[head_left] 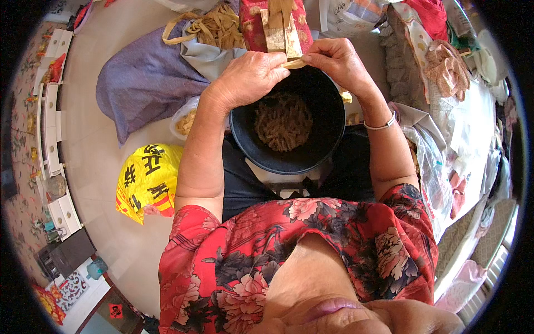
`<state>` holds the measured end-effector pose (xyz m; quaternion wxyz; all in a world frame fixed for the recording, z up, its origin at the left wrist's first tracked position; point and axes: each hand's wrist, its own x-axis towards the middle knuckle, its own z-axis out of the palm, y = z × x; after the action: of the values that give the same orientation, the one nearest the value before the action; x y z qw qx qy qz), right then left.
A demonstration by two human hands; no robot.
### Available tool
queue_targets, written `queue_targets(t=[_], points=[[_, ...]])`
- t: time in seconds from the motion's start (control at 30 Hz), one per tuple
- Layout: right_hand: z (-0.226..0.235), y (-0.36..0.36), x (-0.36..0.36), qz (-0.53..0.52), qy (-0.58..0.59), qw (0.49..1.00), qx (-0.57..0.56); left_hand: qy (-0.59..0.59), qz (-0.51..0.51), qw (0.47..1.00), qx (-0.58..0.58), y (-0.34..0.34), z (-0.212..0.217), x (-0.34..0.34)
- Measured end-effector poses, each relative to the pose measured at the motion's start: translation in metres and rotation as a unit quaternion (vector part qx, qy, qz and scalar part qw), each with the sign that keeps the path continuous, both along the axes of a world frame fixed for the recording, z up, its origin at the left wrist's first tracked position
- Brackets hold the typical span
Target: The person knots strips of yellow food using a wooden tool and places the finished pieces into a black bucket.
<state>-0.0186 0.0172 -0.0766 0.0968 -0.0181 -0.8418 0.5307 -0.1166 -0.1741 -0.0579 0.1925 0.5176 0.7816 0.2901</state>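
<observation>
Between my two hands a pale yellowish strip (293, 64) is stretched over the far rim of a black bucket (242, 143). My left hand (251, 77) pinches one end between thumb and fingers; my right hand (338, 62) grips the other. Short brown cut pieces (283, 122) lie in the bucket, which sits between my knees. Just beyond my fingers, a wooden board (274, 40) with a darker flat piece of wood (280, 15) rests on a red patterned cushion (302, 33). Whether a blade is fixed to the wood I cannot tell.
At the far left, long tan strips (218, 28) are heaped on a blue-grey cloth (147, 78). A small bag of yellowish pieces (186, 123) sits left of the bucket, near a yellow plastic bag (147, 181). Clear plastic (431, 161) and piled fabrics (448, 69) line the right side.
</observation>
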Motion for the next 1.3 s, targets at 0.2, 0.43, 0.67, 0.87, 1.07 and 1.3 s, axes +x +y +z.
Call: queue_targets(t=[0.2,0.43,0.67,0.87,1.07,1.3], points=[[-0.003,0.013,-0.035,-0.099,0.020,0.990,0.098,0.100,0.150,0.983,0.027,0.022,-0.015,-0.027],[-0.050,0.018,-0.077,-0.203,-0.011,0.949,0.242,0.178,0.230,0.955,0.063,0.044,-0.049,-0.054],[-0.003,-0.008,-0.037,-0.050,-0.111,0.944,-0.307,0.074,0.173,0.981,0.050,0.024,-0.027,-0.003],[0.001,-0.043,-0.019,0.067,-0.195,0.822,-0.532,-0.480,0.253,0.711,0.447,0.048,-0.032,0.022],[0.011,-0.051,-0.010,0.123,-0.205,0.841,-0.486,-0.653,0.229,0.502,0.519,0.015,0.003,-0.015],[0.017,-0.057,-0.008,0.150,-0.131,0.798,-0.568,0.108,0.303,0.798,0.510,0.009,0.001,-0.011]])
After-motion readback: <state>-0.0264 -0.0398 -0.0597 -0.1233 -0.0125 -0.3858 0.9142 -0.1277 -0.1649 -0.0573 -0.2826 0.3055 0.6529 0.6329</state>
